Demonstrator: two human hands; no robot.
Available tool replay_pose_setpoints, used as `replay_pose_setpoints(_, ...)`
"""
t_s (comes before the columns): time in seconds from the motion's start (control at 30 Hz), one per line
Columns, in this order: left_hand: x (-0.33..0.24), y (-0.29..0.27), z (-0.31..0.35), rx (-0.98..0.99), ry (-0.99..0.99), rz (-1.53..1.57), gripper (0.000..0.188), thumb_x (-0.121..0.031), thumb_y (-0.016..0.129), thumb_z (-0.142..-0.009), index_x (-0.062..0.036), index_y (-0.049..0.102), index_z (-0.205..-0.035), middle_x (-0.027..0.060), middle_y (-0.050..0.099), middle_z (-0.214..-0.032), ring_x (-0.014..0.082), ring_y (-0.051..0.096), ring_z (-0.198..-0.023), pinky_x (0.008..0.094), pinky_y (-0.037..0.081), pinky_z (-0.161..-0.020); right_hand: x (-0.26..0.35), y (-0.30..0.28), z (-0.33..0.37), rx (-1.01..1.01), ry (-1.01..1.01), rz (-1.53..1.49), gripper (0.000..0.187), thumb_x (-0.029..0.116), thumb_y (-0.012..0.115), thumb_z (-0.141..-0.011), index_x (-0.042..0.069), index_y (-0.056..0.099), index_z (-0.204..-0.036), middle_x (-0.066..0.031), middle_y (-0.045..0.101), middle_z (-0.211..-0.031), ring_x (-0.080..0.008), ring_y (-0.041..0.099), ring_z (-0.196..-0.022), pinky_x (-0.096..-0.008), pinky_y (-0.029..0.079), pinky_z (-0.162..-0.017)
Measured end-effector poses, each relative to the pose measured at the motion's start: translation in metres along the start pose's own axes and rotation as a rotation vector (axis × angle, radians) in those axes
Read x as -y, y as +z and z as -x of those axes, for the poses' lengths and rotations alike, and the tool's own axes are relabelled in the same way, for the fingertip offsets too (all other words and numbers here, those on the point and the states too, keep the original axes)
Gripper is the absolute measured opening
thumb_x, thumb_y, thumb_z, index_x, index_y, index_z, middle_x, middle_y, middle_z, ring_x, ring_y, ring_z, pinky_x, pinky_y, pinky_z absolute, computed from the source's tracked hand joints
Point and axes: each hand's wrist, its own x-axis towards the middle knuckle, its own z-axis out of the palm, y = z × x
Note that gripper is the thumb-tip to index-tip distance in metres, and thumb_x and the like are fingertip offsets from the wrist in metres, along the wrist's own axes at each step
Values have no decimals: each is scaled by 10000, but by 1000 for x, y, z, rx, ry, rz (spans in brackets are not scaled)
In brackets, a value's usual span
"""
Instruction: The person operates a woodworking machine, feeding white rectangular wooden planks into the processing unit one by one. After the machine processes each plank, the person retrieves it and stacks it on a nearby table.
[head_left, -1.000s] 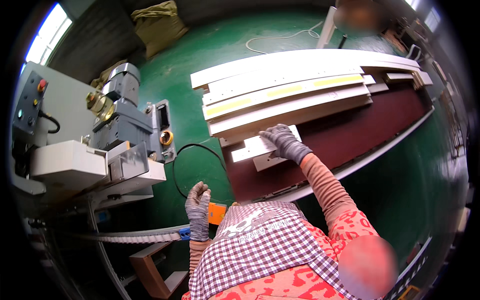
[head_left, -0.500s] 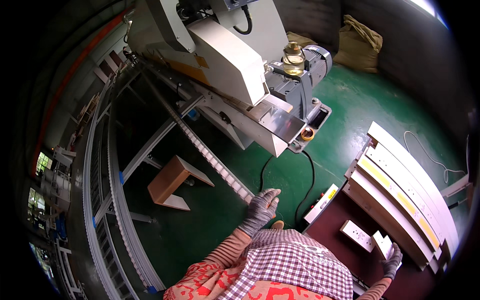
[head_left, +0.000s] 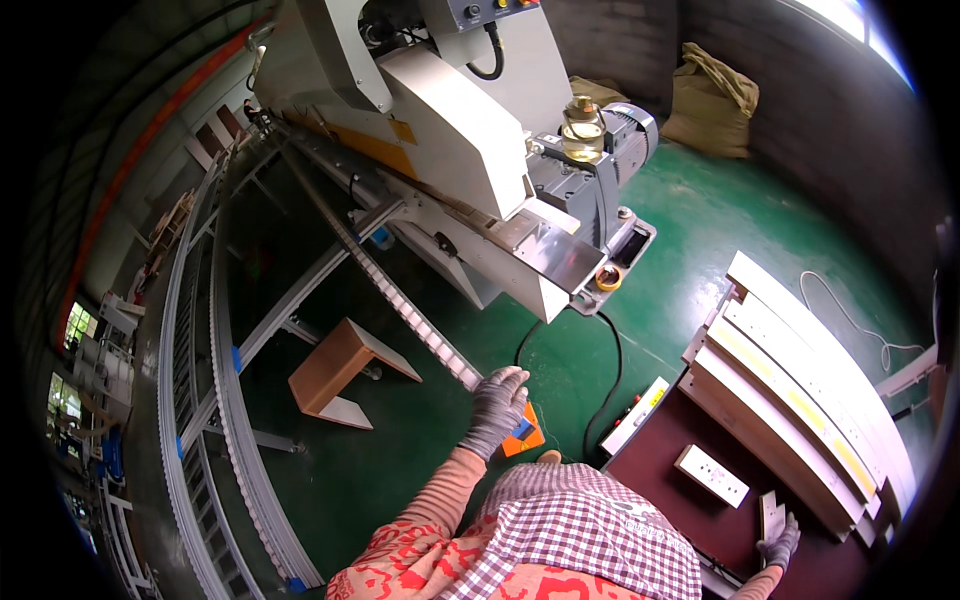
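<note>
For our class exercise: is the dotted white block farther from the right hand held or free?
Free: the white block lies on the dark red table, which shows between it and the right hand.

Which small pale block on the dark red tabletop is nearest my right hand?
The right-hand block, immediately by your right hand; the left-hand block lies farther off, with a gap of tabletop between them.
</note>
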Motion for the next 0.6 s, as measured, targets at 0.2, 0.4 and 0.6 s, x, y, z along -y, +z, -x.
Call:
replay_pose_setpoints(0.2, 8, 19, -12, 101, 235, -238, 283, -167, 675, -751, -66, 675, -1016, 130, 635, -1064, 332, 597, -1001, 472, 455, -920, 163, -35, 81, -143, -677, 59, 1123, 243, 912, -475, 98, 373, -1450, -162, 429, -1448, -361, 347, -1371, -436, 265, -1164)
replay_pose_setpoints(0.4, 22, 17, -7, 209, 100, -230, 280, -128, 659, -779, -24, 678, -1037, 139, 639, -1090, 320, 604, -1005, 426, 473, -933, 189, 15, 39, 128, -612, 283, 913, 310, 906, -539, 141, 506, -1342, -117, 552, -1279, -302, 488, -1260, -460, 282, -1127)
replay_pose_setpoints(0.6, -8, 16, -15, 299, -14, -301, 214, -99, 653, -852, -6, 677, -1042, 137, 679, -1058, 291, 647, -974, 372, 497, -911, 174, 28, 42, 30, -575, 229, 564, 218, 870, -580, 111, 631, -1080, -127, 613, -1109, -317, 574, -1094, -423, 462, -937)
